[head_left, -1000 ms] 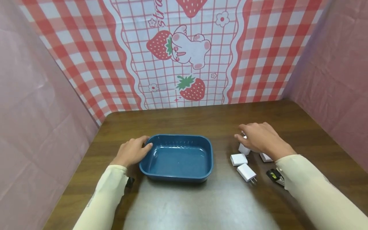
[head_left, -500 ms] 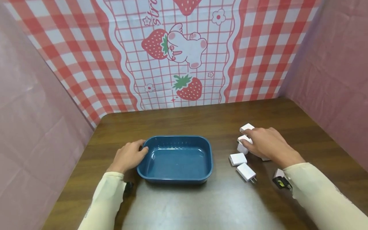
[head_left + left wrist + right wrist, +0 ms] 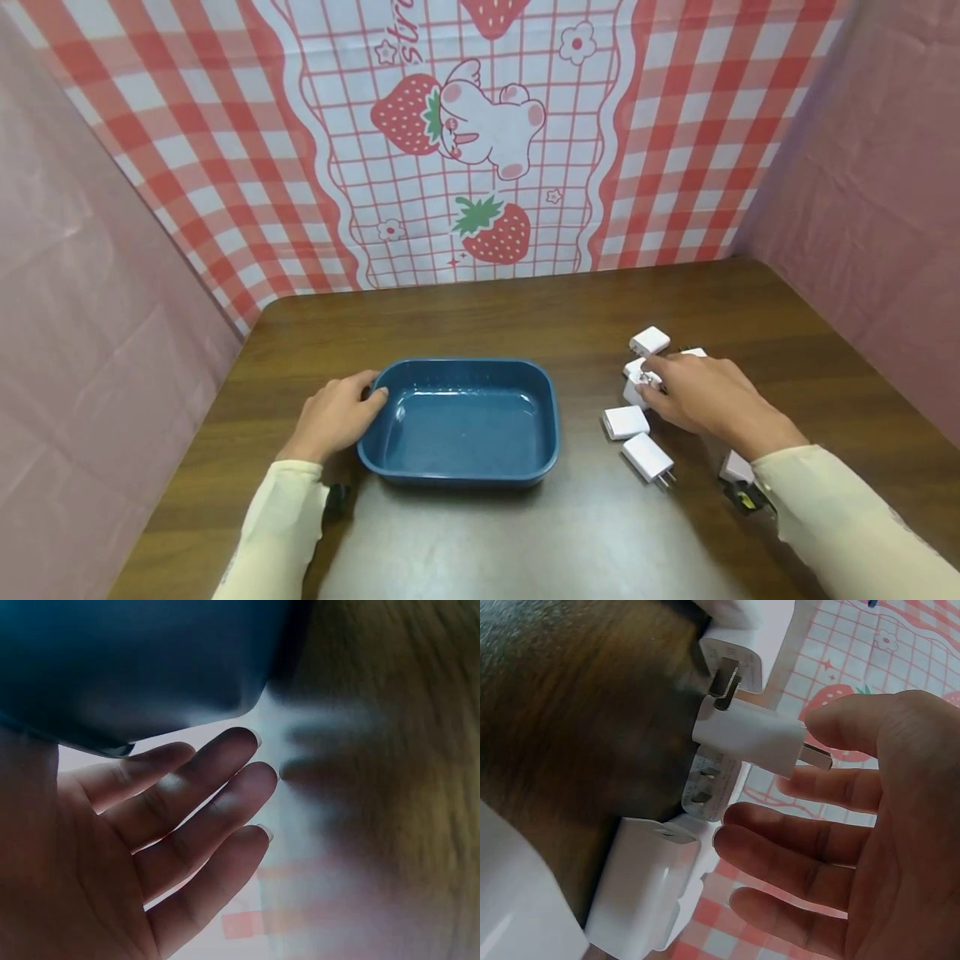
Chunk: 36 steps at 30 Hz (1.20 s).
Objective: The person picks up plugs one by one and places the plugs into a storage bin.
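Note:
In the head view my left hand (image 3: 330,417) holds the left rim of a blue rectangular tray (image 3: 459,479), its thumb over the edge. The left wrist view shows the other fingers (image 3: 217,802) extended outside the tray wall, mostly apart from it. At the right, my right hand (image 3: 708,400) pinches the pronged end of a white plug charger (image 3: 750,735) between thumb and index finger. That charger stands prongs up against its neighbours. The remaining right fingers (image 3: 795,862) are loosely bent and hold nothing.
More white chargers lie around the right hand: one behind (image 3: 649,340), two in front (image 3: 626,422) (image 3: 647,458), and others partly hidden by hand and sleeve. A checked strawberry cloth (image 3: 487,150) hangs behind the wooden table (image 3: 450,321); pink cloths flank it.
My right hand has come back from the rear charger and down to the upright one, uncovering the rear charger. The left hand keeps its place on the tray; the view has shifted slightly.

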Tool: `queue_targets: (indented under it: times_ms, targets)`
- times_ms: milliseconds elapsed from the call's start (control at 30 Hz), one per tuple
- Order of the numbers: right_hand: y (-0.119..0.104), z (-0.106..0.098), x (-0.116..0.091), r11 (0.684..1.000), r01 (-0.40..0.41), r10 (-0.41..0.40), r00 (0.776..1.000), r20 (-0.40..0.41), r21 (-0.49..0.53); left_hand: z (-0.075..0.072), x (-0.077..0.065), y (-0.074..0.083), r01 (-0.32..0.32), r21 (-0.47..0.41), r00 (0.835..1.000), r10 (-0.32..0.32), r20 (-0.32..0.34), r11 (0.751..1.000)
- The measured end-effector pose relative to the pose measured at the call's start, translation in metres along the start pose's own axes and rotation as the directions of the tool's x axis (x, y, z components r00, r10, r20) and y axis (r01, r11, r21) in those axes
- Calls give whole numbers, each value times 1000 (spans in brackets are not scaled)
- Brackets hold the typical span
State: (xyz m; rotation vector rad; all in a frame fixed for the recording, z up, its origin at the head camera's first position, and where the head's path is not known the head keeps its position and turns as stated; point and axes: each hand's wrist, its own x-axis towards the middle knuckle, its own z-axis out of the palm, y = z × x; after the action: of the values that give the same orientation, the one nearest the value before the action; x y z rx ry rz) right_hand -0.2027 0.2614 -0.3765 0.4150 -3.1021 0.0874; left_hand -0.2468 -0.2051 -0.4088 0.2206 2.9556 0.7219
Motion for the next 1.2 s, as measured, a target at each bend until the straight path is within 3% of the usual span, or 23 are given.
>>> queue_targets:
  times_ms: [200,400,733,933,1200]
  targets:
    - [0,3,0,1000,3,-3,1000,-5,23,0,0,-5,-15,-10,999,15,-37,1000]
    - [-3,4,4,998,-10,9,1000,25,62,0,0,-12,9,-65,998,-13,-59,998]
    - [1,6,3,996,-11,9,1000,20,88,4,1,-16,-26,-88,995,18,-94,996]
    - [1,3,6,998,9,-7,999,-32,61,4,1,-16,-45,-104,992,33,-118,994]
    - [-5,-4,8,998,30,-23,993,-114,52,6,2,-18,-49,-109,994,38,-103,993]
